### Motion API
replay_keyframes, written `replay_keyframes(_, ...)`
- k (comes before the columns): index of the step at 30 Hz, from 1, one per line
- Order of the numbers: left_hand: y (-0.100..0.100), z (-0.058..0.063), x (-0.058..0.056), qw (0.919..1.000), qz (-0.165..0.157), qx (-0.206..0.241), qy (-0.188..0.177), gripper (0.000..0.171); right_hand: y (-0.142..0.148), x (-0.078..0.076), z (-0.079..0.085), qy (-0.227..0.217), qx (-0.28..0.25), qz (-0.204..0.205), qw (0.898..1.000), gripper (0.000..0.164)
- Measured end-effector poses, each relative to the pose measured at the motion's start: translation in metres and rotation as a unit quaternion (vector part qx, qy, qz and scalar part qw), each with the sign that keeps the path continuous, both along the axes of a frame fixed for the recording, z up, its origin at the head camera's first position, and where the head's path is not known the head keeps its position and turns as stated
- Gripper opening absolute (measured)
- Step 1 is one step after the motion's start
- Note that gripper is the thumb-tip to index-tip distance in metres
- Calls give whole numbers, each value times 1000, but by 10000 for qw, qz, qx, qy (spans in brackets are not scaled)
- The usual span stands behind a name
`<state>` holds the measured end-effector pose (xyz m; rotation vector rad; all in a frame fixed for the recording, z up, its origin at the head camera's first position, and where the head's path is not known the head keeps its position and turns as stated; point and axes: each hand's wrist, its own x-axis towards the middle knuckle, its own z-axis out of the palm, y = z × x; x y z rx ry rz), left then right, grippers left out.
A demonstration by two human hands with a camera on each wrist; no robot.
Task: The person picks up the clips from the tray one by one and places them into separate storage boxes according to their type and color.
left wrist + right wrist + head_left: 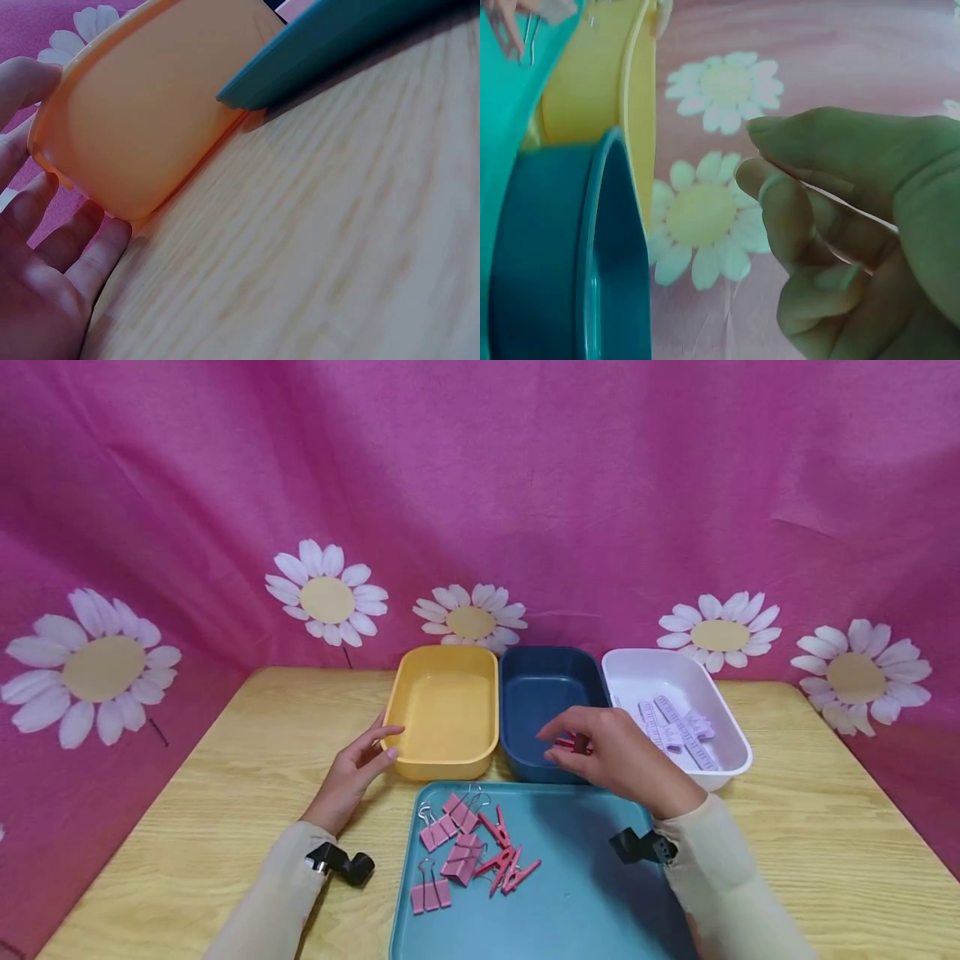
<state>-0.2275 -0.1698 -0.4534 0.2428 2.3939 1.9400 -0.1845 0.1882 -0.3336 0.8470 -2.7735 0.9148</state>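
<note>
Three bins stand in a row: a yellow bin (446, 752), a dark blue bin (536, 693) and a white bin (637, 668) holding pale lilac clips (675, 727). My left hand (360, 764) rests on the table with straight fingers touching the yellow bin's (142, 120) front left corner. Over the blue bin's front edge hovers my right hand (611, 752), its fingers (780, 210) loosely curled with nothing showing between them. A red clothespin (567, 742) shows in the blue bin (562, 255) just behind those fingers.
A teal tray (570, 902) lies in front of the bins with several pink binder clips (450, 843) and red clothespins (506, 860). The wooden table (825, 827) is backed by a pink daisy-print cloth (525, 485).
</note>
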Motion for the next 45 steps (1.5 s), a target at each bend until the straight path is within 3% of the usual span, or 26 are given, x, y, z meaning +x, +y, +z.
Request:
replay_keyframes(5, 2, 2, 0, 9999, 73, -64, -57, 44, -3, 12, 1, 126, -12, 409, 9991, 26)
replay_keyframes(12, 2, 3, 1, 9998, 98, -84, -177, 47, -7, 25, -6, -84, 261, 679, 9973, 26)
replay_keyframes(17, 1, 3, 1, 9999, 58, -54, -88, 45, -10, 32, -13, -536, 487, 891, 9934, 27)
replay_keyframes(22, 0, 3, 1, 9999, 74, -57, -85, 40, -15, 35, -17, -1150, 736, 1229, 9830, 30)
replay_keyframes(27, -1, 2, 1, 9998, 84, -88, -131, 42, -20, 37, -25, -1403, 920, 1418, 9756, 30)
replay_keyframes(37, 3, 0, 5, 9996, 60, -59, -262, 49, -27, 42, -44, -1468, 996, 1590, 9712, 24)
replay_keyframes(45, 3, 5, 3, 9996, 93, -102, -262, 46, -31, 40, -48, -1310, 1028, 1767, 9701, 20)
